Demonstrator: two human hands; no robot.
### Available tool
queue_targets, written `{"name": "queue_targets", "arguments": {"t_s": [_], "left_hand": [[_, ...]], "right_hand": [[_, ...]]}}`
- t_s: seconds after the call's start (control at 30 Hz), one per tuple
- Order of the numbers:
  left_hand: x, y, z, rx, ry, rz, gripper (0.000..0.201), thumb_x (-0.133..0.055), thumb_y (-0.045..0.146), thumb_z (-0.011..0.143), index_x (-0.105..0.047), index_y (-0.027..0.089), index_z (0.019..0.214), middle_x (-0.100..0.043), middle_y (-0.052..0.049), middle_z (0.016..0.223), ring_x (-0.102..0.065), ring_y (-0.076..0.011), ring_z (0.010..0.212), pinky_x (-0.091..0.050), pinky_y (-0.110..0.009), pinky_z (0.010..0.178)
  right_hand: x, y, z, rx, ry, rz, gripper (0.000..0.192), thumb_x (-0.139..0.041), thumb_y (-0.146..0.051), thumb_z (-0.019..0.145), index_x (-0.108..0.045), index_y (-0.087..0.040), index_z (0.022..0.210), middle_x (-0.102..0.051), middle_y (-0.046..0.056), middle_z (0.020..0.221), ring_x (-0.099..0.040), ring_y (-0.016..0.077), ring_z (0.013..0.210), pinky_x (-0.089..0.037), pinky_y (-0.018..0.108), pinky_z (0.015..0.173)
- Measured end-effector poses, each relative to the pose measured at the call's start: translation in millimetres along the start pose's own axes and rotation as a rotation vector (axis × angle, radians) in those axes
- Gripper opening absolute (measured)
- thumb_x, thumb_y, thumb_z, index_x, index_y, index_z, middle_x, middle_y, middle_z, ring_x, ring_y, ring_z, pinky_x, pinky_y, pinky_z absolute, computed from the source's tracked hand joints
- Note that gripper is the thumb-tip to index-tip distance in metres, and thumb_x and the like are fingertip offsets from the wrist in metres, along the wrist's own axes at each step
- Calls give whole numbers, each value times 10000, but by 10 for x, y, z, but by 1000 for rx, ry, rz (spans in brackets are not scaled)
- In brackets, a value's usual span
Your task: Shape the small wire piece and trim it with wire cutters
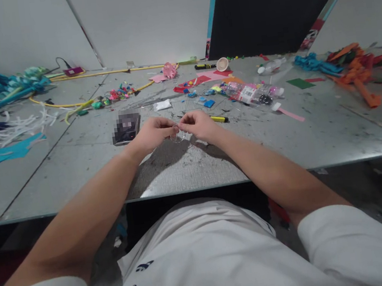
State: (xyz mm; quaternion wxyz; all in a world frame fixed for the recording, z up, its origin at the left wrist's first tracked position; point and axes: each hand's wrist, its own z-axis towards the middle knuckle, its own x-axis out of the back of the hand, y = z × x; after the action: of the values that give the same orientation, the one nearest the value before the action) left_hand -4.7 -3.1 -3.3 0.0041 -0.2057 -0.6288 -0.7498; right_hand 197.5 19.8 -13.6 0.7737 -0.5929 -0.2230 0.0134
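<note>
The grey table [86, 174] is spread with scraps across its width. Beyond its far edge, a black panel [275, 7] is set among white ones. At the near edge, a white shirt [204, 252] is worn by the person. On the far left, blue strips [4, 94] are heaped, with white strips [28, 125] scattered nearer. On the far right, orange strips [360, 78] are piled beside a blue bunch [317, 65]. A clear bottle [246, 93] is laid on its side, beyond the right hand. Over the table's near middle, the left hand [155, 132] and the right hand [201, 124] are brought together, their fingertips almost touching. Just beside the left hand, a dark box [128, 128] is placed, its face partly blurred. A green card [300, 83] is seen to the right of the bottle. Behind the right hand, a yellow tool [219, 118] is partly hidden. Beyond the left hand, a white packet [162, 105] is laid flat. Between the hands, a thin looped wire [178, 139] is pinched by thumb and finger on both sides; its exact shape cannot be made out.
</note>
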Motion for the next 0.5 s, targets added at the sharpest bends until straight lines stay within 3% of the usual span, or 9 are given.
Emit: {"name": "queue_targets", "arguments": {"t_s": [0.37, 0.5], "left_hand": [[4, 65, -38, 9, 4, 160, 146, -794, 307, 810, -808, 163, 792, -727, -57, 676, -593, -142, 587, -422, -297, 582], [24, 110, -46, -97, 46, 274, 192, -810, 348, 807, -807, 157, 827, -737, -54, 719, -595, -141, 621, -427, -290, 599]], "right_hand": [[20, 27, 8, -115, -62, 88, 262, -888, -285, 854, -662, -190, 760, -642, -7, 665, -509, 107, 589, -420, 255, 560], [62, -31, -25, -187, -97, 182, 265, -919, -323, 833, -690, -204, 769, -686, 24, 745, -587, 134, 663, -504, 269, 599]]}}
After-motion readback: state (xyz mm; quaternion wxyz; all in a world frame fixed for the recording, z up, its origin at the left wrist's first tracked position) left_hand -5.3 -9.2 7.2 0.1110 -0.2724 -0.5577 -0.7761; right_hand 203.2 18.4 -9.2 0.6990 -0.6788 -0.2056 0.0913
